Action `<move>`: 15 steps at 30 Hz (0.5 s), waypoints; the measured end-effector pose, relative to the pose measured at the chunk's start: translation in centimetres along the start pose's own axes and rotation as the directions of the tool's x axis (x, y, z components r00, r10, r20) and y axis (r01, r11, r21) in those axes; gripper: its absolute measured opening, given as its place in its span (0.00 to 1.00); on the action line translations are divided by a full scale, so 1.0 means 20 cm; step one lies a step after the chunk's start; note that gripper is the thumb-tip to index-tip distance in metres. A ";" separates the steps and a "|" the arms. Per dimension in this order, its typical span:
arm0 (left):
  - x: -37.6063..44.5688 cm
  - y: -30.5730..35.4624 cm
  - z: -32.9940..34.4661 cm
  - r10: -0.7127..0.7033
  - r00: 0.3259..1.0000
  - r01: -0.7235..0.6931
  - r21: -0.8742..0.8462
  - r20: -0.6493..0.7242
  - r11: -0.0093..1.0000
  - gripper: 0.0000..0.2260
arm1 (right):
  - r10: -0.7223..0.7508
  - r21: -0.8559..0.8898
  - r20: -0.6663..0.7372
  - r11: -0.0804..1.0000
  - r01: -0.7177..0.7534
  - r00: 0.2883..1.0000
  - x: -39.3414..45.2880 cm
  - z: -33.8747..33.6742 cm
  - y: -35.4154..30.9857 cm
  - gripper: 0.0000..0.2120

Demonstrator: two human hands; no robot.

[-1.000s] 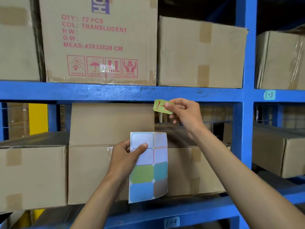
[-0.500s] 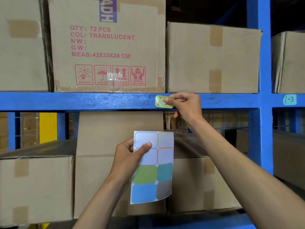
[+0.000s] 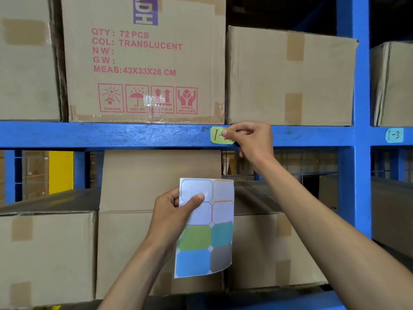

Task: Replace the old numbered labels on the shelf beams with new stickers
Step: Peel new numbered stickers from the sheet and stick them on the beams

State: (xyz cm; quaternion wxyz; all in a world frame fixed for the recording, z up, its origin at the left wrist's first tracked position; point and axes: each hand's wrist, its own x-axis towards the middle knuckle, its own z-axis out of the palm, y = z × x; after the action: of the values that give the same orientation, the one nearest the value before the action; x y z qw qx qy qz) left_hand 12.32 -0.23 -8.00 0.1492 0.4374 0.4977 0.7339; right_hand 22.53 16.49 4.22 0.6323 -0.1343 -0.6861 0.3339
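Blue steel shelf beam (image 3: 134, 135) crosses mid-frame beneath brown cardboard cartons (image 3: 143, 61). Right hand (image 3: 252, 139), fingers curled, pinches and holds a green octagonal sticker (image 3: 218, 136) marked "1-" in red against the beam face; its last digit is hidden, adhesion apparently partial. Left hand (image 3: 172, 218) grips a white sticker sheet (image 3: 205, 229) at lower centre, thumb on top. Teal label "1-3" (image 3: 394, 135) sits at right.
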 end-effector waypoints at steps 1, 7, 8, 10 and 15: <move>0.00 0.00 0.00 -0.001 1.000 0.001 -0.005 0.001 1.000 0.05 | 0.000 -0.012 -0.006 1.000 0.000 1.000 0.00 0.00 0.00 0.07; 0.00 0.00 0.00 -0.002 1.000 0.002 -0.007 0.008 1.000 0.05 | -0.020 -0.130 -0.060 0.991 0.012 0.998 0.00 0.01 0.00 0.06; -0.01 -0.01 -0.01 -0.004 1.000 0.004 -0.005 0.010 1.000 0.05 | -0.027 -0.157 -0.069 0.987 0.016 0.997 0.00 0.01 0.00 0.06; -0.01 -0.01 -0.01 -0.007 1.000 0.007 0.001 0.016 1.000 0.05 | -0.063 -0.232 -0.092 0.972 0.040 0.994 0.00 0.01 -0.01 0.08; -0.02 0.00 -0.01 -0.004 1.000 0.004 -0.013 0.017 1.000 0.05 | -0.197 -0.452 -0.152 0.885 0.109 0.968 -0.01 0.00 -0.03 0.12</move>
State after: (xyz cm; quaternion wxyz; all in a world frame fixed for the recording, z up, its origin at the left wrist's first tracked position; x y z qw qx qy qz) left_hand 12.31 -0.58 -8.26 0.1575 0.4416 0.4926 0.7331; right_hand 22.69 15.83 4.42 0.6737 -0.2506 -0.6873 0.1043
